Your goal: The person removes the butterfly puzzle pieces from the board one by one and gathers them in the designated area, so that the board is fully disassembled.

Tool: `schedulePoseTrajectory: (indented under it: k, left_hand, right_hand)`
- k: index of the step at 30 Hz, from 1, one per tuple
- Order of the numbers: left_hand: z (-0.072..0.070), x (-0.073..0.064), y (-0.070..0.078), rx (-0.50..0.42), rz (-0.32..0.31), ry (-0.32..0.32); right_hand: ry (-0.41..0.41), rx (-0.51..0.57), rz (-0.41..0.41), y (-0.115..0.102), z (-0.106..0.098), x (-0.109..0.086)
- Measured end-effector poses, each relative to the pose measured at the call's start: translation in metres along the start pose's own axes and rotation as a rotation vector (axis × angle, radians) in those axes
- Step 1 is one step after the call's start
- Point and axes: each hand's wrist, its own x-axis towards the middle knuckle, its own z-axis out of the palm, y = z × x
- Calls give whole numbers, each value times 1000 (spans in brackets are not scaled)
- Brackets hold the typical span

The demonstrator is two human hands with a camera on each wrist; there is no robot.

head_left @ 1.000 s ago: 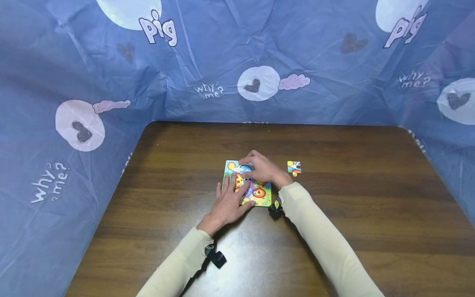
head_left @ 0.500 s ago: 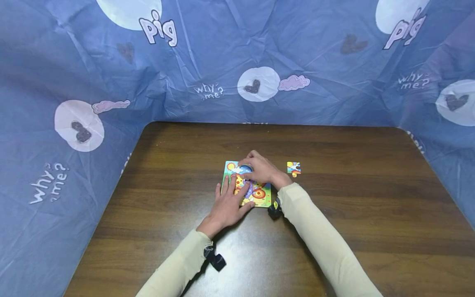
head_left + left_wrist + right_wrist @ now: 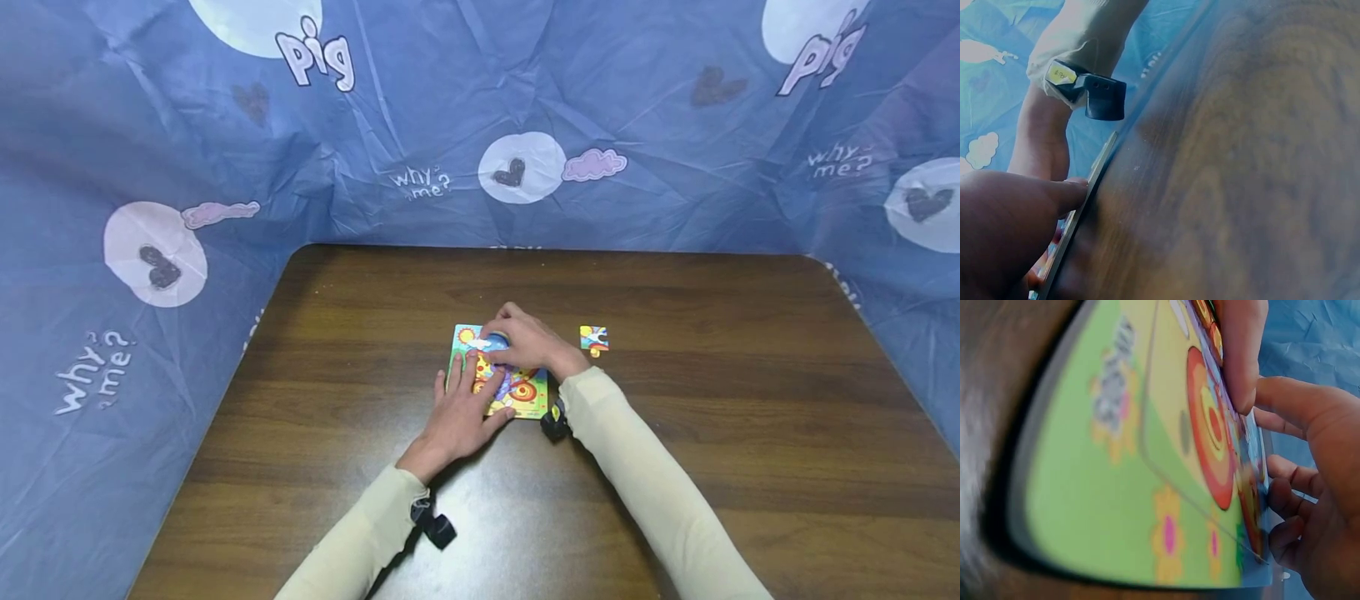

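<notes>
Your puzzle board lies flat near the middle of the brown wooden desk, bright with a printed sun in its far left corner and a red and orange swirl toward the near right. Your left hand rests across its left side, fingers spread and straight, thumb out along the near edge. Your right hand comes in over the far right part, fingers bent, thumb and forefinger arched over a blue patch of the picture; you cannot tell from these views whether they pinch a piece or only press on it. In the right wrist view, its other fingers curl by the board's edge, and the two hands are close together.

A loose puzzle piece lies on the desk to the right of the board, apart from it, its rounded yellow tab toward you. Cream sleeves cover both your arms, with a black camera at your left wrist and another at your right. Behind the desk hangs a creased blue cloth printed with hearts, clouds and words.
</notes>
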Motion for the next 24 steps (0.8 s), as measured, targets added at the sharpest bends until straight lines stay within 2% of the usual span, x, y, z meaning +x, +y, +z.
schedulePoseTrajectory:
  k: [8, 19, 24]
  left_hand:
    - [-2, -2, -1, -11, -2, 1]
    - [-1, -2, 1, -9, -3, -10]
    - [-2, -1, 2, -10, -5, -9]
  right_hand:
    - [0, -48, -8, -3, 3, 2]
    - [-14, 12, 27, -3, 3, 1]
    - [4, 27, 22, 0, 5, 0]
